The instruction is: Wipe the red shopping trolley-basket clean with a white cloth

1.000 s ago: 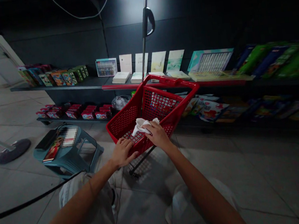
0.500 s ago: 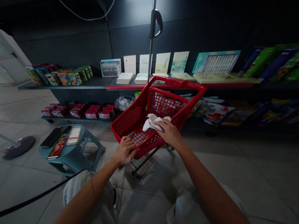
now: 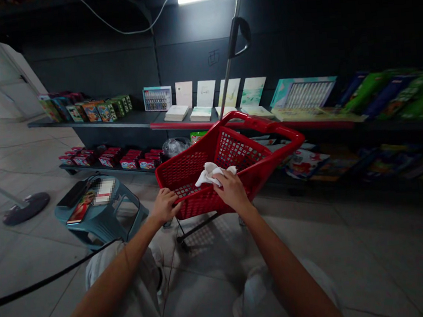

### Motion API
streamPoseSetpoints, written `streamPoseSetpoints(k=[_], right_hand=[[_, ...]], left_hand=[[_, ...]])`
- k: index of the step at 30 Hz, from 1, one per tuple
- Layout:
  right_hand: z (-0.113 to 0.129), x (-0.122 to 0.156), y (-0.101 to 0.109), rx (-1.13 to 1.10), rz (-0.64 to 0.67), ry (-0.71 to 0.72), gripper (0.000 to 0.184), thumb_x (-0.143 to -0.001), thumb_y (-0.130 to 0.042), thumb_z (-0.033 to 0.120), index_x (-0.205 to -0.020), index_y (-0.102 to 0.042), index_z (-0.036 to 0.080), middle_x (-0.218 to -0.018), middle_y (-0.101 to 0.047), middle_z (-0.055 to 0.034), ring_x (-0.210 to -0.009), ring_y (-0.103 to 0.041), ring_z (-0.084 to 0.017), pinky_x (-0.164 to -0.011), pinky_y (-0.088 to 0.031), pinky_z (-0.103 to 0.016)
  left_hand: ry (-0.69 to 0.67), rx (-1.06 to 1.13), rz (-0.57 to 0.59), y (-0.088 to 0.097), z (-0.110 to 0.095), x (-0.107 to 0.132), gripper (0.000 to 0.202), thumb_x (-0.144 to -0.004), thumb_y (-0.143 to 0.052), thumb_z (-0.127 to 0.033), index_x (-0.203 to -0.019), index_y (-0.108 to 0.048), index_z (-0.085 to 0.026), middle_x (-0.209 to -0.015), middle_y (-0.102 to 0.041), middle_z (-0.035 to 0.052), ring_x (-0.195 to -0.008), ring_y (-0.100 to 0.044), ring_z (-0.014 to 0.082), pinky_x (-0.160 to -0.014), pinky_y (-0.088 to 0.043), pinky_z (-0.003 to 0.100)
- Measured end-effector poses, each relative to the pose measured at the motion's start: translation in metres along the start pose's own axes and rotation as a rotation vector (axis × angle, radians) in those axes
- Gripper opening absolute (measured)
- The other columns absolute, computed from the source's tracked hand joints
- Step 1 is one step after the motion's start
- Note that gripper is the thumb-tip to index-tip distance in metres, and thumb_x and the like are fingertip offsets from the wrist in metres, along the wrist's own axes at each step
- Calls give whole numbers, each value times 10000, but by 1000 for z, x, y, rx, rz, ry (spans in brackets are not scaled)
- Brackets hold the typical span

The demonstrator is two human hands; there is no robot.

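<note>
A red plastic shopping cart [image 3: 201, 207] with perforated walls stands in front of me, its handle end to the right. My left hand [image 3: 165, 205] is curled over the near left corner of the rim, gripping it. A crumpled white cloth [image 3: 213, 172] is bunched under the fingers of my right hand [image 3: 232, 190], at the cart's near rim. The cloth hides part of the rim and the basket behind it. Rising from the cart's far side is a metal pole [image 3: 233, 51] with a black grip.
Beyond the cart runs a dark shelf [image 3: 133, 118] with notebooks, pen sets and small boxes. Red packs [image 3: 131, 157] fill the lower shelf at left. A blue-grey stool [image 3: 109, 223] stands to my left, near a round stand base [image 3: 27, 208]. A black cable [image 3: 47, 281] crosses the lower left.
The cart has turned a little, its handle end and pole shifting right. My left hand has moved left with the rim. My right hand and the cloth have moved slightly left.
</note>
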State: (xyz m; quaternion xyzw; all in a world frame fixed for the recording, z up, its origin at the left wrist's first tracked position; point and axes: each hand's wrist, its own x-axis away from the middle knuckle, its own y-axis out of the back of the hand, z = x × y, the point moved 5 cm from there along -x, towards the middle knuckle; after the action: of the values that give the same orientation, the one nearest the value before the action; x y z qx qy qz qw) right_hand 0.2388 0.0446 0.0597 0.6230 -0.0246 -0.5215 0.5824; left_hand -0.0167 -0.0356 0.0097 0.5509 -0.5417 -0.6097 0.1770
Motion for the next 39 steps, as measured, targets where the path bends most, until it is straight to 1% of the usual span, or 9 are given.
streamPoseSetpoints(k=[4,8,20,24,29,32,35,37,39], right_hand=[[-27,-1,18,66,-53,-71,243,-918,-613,203,-1143,-704,210,-1298,-662,-151,-1213,-584,-336,-1067,-463,-505],[-44,0,31,98,-86,-116,251,-914,-610,211,-1145,-707,214,-1322,-652,-154,-1229,-578,-341,-1061,-467,-494],[-50,2,34,154,-111,-115,241,-932,-577,234,-1134,-705,202,-1339,-652,-168,-1250,-567,-343,-1060,-441,-498],[-60,2,43,222,-157,-134,219,-921,-589,246,-1102,-702,197,-1260,-677,-167,-1200,-572,-340,-1022,-434,-483],[-67,0,48,264,-172,-148,215,-900,-598,250,-1082,-699,195,-1196,-690,-161,-1136,-581,-331,-962,-438,-449],[-67,0,48,291,-172,-154,221,-894,-595,251,-1078,-703,194,-1215,-686,-164,-1123,-581,-331,-949,-431,-445],[-66,0,48,310,-162,-172,221,-889,-597,245,-1077,-703,195,-1221,-684,-161,-1122,-583,-329,-949,-424,-439],[-64,0,47,316,-141,-189,218,-886,-599,231,-1076,-698,192,-1249,-679,-166,-1139,-582,-331,-958,-421,-441],[-61,1,45,313,-121,-204,208,-880,-593,200,-1061,-694,186,-1314,-660,-177,-1185,-572,-338,-978,-416,-451]], left_hand=[[3,-23,-48,6,2,-4,324,-1028,-489,-432,-838,-659,-233,-859,-631,78,-940,-547,264,-1026,-448,507],[-22,5,-2,7,9,-14,348,-1028,-493,-459,-825,-665,-235,-817,-619,56,-906,-552,250,-1079,-436,505],[-69,30,141,1,36,-38,427,-1032,-465,-492,-756,-647,-221,-805,-641,69,-907,-572,248,-1041,-442,475],[-53,26,172,-5,49,-44,430,-1021,-455,-479,-744,-652,-214,-809,-659,76,-919,-573,248,-1064,-436,467],[-46,43,174,-11,60,-52,392,-1011,-459,-450,-823,-714,-219,-805,-663,63,-959,-589,247,-1142,-409,467],[-53,27,170,-12,61,-55,377,-1010,-459,-419,-834,-723,-217,-847,-685,67,-984,-607,244,-1205,-365,483],[-37,3,188,-12,57,-56,361,-1018,-453,-383,-864,-729,-209,-951,-718,79,-1036,-626,243,-1244,-324,504],[-23,0,203,-11,50,-56,342,-1032,-442,-362,-944,-734,-208,-1018,-731,77,-1077,-634,238,-1248,-316,506],[-14,8,194,-10,40,-55,325,-1052,-428,-355,-1088,-719,-216,-1097,-738,69,-1130,-635,228,-1253,-302,499]])
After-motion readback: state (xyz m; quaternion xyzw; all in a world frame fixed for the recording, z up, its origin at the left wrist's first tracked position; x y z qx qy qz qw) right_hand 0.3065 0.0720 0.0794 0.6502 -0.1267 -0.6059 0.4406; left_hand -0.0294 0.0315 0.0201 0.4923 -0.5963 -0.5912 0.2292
